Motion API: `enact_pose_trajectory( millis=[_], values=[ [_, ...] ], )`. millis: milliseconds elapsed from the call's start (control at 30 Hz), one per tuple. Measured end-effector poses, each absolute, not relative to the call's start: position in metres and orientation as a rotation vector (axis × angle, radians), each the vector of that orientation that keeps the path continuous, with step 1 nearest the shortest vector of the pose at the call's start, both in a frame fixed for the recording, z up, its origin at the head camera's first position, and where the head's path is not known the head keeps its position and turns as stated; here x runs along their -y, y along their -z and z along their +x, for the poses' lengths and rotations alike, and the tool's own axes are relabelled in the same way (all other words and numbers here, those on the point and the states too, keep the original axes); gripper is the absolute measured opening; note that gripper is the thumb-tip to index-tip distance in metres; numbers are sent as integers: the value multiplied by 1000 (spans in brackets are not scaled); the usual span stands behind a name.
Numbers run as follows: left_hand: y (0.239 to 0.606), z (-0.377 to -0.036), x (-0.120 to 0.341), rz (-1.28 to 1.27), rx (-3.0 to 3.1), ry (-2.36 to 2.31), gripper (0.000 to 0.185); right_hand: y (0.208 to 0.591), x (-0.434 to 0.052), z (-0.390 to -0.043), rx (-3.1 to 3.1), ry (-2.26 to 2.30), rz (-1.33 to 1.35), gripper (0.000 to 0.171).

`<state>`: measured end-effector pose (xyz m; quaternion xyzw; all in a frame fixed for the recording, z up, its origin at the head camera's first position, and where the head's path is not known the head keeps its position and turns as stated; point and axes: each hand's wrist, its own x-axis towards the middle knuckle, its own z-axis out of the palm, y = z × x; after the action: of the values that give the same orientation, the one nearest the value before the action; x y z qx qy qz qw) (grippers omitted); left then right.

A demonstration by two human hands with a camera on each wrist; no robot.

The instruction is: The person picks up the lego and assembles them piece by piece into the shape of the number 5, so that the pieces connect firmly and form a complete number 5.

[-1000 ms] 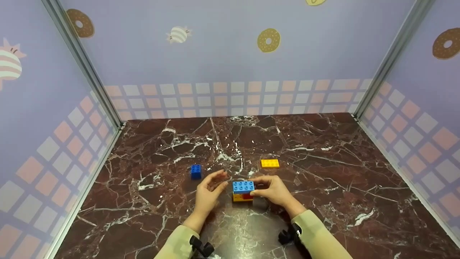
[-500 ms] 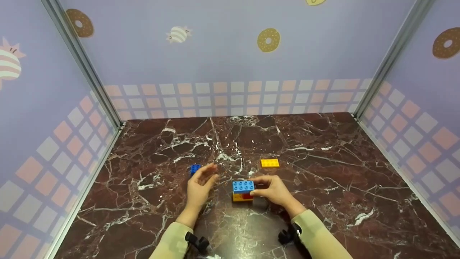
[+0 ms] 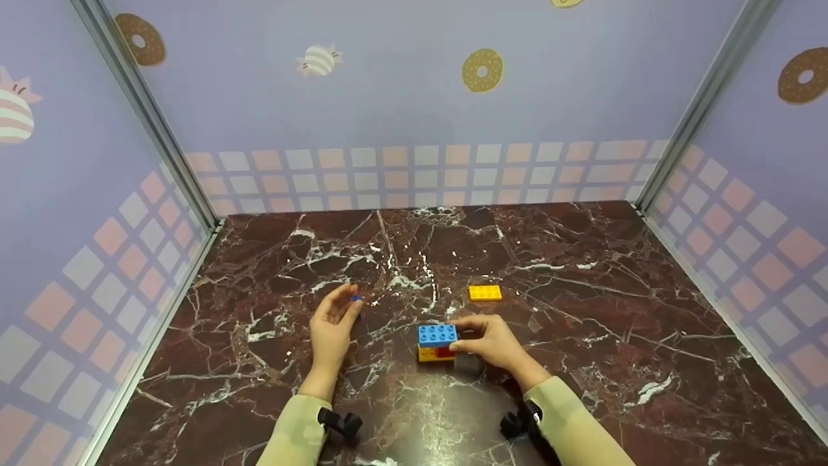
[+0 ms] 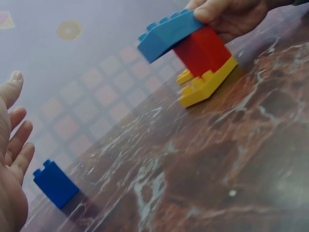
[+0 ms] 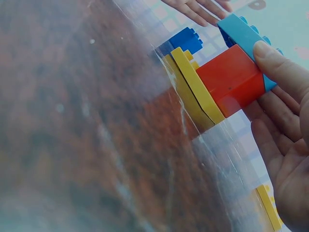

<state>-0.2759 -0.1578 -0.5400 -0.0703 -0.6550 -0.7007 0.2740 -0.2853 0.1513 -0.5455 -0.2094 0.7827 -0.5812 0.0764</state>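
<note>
Two bare hands are over a dark red, white-veined table (image 3: 582, 310). The right hand (image 3: 490, 340) pinches the right end of a light blue brick (image 3: 437, 334), thumb on the near side, fingers behind. That brick tops a small stack standing on the table: beneath it sits a red block (image 5: 231, 79), then a yellow base (image 4: 210, 89). The light blue brick juts out leftward past the red block. The left hand (image 3: 330, 330) has its fingers loosely extended, just beside an upright dark blue brick (image 4: 55, 184), left of the stack. Beyond the stack, slightly right, lies a flat yellow brick (image 3: 485, 293). Behind rises a lilac wall (image 3: 388, 110) printed with doughnuts, sweets and checks
</note>
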Motion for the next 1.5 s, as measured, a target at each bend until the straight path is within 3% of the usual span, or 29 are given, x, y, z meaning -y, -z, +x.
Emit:
enact_pose_trajectory(
  millis=[367, 633, 1500],
  values=[
    [547, -281, 165, 35, 1860, 1861, 51, 534, -149, -279, -2324, 1756, -621, 40],
    [551, -281, 166, 38, 2063, 1837, 61, 548, -151, -287, -2318, 1766, -634, 42],
    [552, -280, 163, 217, 2453, 1303, 48, 519, -146, -270, -2347, 1736, -641, 40]
  ],
)
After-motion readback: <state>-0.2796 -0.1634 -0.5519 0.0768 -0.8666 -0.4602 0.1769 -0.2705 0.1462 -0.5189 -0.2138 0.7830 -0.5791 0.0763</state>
